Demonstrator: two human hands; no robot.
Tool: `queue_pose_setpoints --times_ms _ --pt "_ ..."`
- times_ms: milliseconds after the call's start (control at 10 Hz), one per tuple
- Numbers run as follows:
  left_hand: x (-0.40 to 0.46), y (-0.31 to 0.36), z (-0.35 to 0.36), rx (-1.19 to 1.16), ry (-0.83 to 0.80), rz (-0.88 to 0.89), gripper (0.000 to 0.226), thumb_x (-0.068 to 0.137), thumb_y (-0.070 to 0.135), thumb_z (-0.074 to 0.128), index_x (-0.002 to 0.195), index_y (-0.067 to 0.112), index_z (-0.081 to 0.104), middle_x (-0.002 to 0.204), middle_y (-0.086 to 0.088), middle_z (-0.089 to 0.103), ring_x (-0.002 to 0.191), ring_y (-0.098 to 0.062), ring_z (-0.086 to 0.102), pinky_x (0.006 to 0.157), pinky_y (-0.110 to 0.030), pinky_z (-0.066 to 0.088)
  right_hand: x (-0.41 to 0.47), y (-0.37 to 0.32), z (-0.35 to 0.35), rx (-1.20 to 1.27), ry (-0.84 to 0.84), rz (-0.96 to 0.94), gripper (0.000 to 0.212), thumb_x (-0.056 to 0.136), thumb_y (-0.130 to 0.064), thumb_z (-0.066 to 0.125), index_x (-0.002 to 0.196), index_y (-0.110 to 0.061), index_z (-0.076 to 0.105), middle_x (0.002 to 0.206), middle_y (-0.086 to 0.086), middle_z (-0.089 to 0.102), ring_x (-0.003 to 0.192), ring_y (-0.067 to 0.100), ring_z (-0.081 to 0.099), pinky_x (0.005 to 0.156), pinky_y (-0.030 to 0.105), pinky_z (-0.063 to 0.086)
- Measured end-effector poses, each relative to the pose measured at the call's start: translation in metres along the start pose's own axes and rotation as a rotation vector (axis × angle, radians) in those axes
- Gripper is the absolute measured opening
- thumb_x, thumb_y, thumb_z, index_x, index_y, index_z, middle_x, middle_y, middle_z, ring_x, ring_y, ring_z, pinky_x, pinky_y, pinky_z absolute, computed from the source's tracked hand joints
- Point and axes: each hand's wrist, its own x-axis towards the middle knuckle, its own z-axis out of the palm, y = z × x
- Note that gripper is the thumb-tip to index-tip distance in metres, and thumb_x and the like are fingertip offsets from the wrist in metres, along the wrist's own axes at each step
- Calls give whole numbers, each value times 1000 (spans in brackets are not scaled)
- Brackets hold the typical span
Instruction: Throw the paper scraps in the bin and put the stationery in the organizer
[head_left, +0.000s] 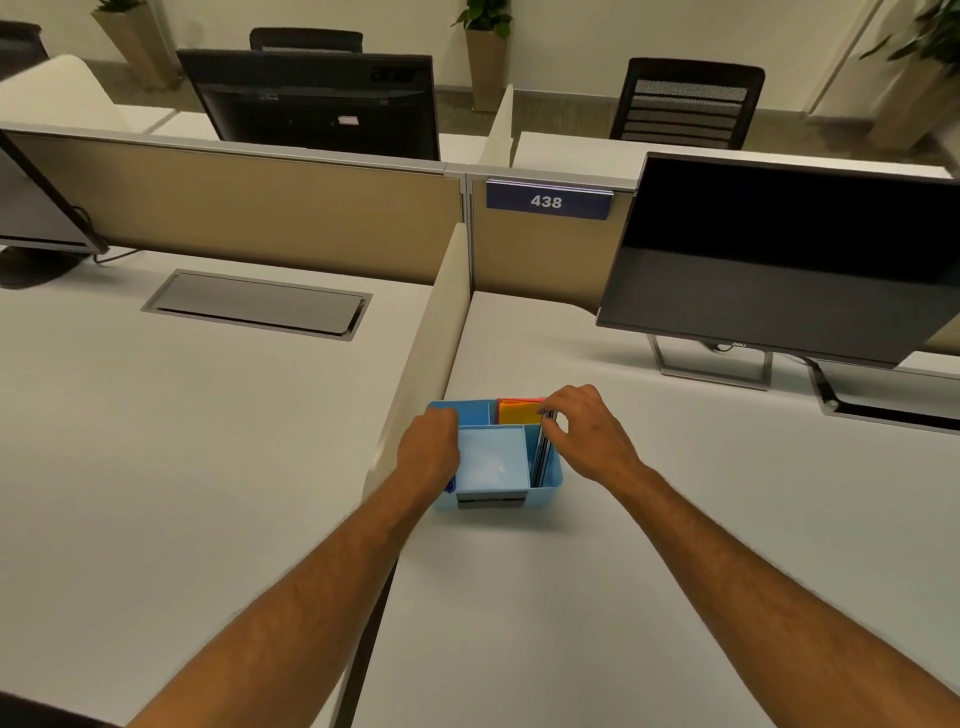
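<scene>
A light blue desk organizer (491, 462) stands on the white desk, close against the low divider. Orange and yellow paper pads (519, 411) stand upright in its back compartment. A thin dark stack of flat items (543, 457) stands on edge in the right slot. My left hand (428, 449) grips the organizer's left wall, and something small and blue peeks out below that hand. My right hand (582, 428) pinches the top of the dark stack at the right rim. The square front compartment is empty. No paper scraps or bin are in view.
A black monitor (779, 260) on a metal stand sits at the back right. A low beige divider (426, 353) runs left of the organizer. The left desk has a grey cable hatch (257, 304). A sign reading 438 (546, 201) hangs on the partition.
</scene>
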Motion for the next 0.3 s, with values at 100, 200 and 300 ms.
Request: queue_pose_setpoints --times_ms 100,200,300 --pt "-3 1 4 5 5 10 35 87 17 75 114 7 56 112 -12 63 96 -25 65 69 -29 47 -5 -1 1 9 -4 6 20 97 -31 57 114 -24 65 123 -1 63 114 16 51 85 21 38" --pt "-14 2 -4 -35 18 18 38 86 13 76 117 10 56 115 -12 64 96 -25 65 76 -33 55 -15 -6 -4 26 1 14 22 97 -31 57 118 -25 64 126 -1 62 116 16 51 86 20 37" --pt "-19 11 -24 -100 161 32 36 92 7 67 126 11 58 119 -13 65 99 -26 64 80 -34 53 -20 -12 -20 38 41 13 28 98 -34 54 124 -25 61 130 -1 61 120 16 51 89 23 39"
